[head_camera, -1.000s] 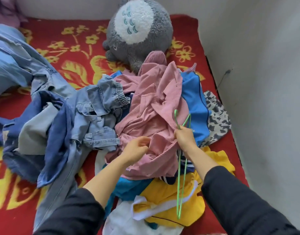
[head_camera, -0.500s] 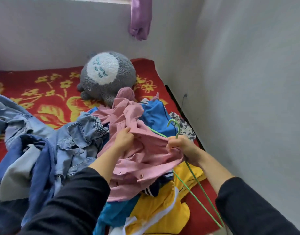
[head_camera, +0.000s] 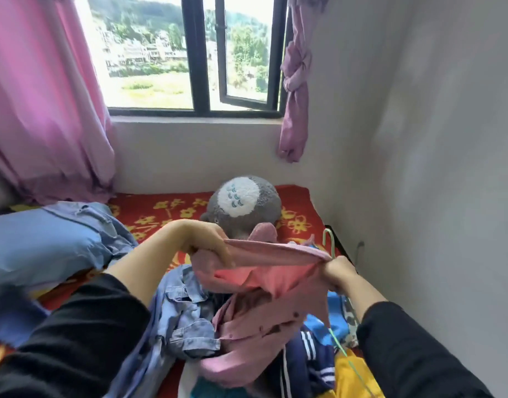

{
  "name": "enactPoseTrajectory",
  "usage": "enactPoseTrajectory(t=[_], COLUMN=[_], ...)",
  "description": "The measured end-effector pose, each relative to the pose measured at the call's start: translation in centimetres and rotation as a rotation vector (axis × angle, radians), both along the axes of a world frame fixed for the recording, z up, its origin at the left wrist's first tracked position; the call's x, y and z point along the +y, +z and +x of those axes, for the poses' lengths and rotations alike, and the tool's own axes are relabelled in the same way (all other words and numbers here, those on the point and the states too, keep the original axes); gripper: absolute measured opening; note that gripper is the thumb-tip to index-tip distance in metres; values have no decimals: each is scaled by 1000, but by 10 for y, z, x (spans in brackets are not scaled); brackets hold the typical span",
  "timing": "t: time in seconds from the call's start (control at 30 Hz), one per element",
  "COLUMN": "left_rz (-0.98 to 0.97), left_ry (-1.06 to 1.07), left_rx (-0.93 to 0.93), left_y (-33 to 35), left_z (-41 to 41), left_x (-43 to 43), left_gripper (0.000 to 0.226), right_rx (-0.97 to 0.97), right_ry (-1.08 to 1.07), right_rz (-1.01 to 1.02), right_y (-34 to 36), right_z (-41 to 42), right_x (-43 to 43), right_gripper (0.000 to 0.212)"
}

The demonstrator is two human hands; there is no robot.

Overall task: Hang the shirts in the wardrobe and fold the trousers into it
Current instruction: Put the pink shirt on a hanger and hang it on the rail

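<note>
1. Both hands are up over the clothes pile on the bed, and the top edge of the pink shirt [head_camera: 275, 282] is pulled taut between them.
2. Left hand [head_camera: 209, 249]: fingers curled down tight, clamped on the shirt's left end.
3. Right hand [head_camera: 337, 272]: fingers bunched round the shirt's right end, same kind of fist.
4. Green hanger [head_camera: 328, 239]: the hook pokes up just behind the right hand, and the thin wire shows again below the wrist, over a yellow garment [head_camera: 350, 374]. Can't tell if the fingers are actually on it too.
5. The rest of the shirt droops onto the pile, touching the denim trousers [head_camera: 186, 320] on its left and a navy striped jacket [head_camera: 307, 354] on its right.
6. Behind all that there's a grey plush toy [head_camera: 244, 202] on the red flowered blanket [head_camera: 161, 208], a blue pillow [head_camera: 40, 245] off to the left, and pink curtains [head_camera: 40, 96] either side of the window [head_camera: 195, 53].
</note>
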State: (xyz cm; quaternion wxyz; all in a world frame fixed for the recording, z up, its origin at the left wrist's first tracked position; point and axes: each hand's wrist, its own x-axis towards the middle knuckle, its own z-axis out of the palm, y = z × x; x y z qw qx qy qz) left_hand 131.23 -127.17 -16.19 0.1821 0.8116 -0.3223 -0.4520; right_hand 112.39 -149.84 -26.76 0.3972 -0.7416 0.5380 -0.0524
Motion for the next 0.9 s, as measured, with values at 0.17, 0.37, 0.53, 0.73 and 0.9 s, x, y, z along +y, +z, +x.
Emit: enactPoseTrajectory(t=[0.17,0.37,0.53,0.73,0.9], left_rz=[-389,-1093,-803,-452,-394], left_ry=[404,698,693,767,790], left_rx=[-380,-308,-509,-267,-321], left_y=[35,93,87,42,-1], left_z=[18,24,24,13,18], left_x=[19,21,26,3,-10], left_gripper=[20,17,26,20,33], right_rx=[-557,-939,-530,-567,-736], right_ry=[-121,82,255,329,298], right_rz=[-33,-695,-654,-135,115], right_y=[92,203,177,105,82], right_z=[49,55,59,43,2], right_x=[2,5,-17,-16,-15], right_gripper=[3,10,26,48,32])
